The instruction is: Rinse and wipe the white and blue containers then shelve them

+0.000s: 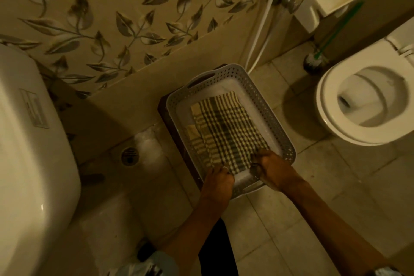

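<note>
Head view: left hand (218, 178) and right hand (272, 168) pinch the checked cloth (226, 132) inside the white container (264, 96), centre frame.
Fingers of both hands curl round the cloth's near edge. The container sits on a dark stand (165, 110) against the wall. The label (33, 107) on the basin (26, 141), left, is unreadable. Open floor tile lies between the container's right rim and the toilet (336, 119).
</note>
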`<state>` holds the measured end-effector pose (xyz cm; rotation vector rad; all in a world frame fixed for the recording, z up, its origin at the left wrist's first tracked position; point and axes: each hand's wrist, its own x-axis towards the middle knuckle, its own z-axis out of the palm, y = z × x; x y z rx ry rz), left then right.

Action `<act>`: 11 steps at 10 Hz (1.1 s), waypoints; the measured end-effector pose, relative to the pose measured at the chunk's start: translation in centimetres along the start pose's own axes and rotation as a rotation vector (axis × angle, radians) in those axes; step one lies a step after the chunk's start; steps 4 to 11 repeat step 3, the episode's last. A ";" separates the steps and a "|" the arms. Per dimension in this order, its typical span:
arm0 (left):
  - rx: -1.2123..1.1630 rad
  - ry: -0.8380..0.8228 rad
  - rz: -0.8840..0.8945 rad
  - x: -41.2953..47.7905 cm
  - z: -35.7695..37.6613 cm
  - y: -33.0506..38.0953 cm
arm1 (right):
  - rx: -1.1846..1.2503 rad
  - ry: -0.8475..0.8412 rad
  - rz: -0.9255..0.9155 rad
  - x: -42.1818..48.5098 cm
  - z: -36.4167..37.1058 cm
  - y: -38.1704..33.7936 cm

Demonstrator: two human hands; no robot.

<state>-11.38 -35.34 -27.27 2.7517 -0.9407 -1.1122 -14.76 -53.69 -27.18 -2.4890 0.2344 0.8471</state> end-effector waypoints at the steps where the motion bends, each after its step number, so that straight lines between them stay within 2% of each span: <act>1: -0.017 -0.099 -0.021 0.0 -0.5 0.4 | 0.013 -0.041 0.053 -0.4 -0.5 -0.5; 3: -0.188 -0.142 -0.054 -2.6 -3.1 -0.2 | -0.079 -0.076 0.041 -3.1 -2.6 -4.6; 11: -0.188 -0.142 -0.054 -2.6 -3.1 -0.2 | -0.079 -0.076 0.041 -3.1 -2.6 -4.6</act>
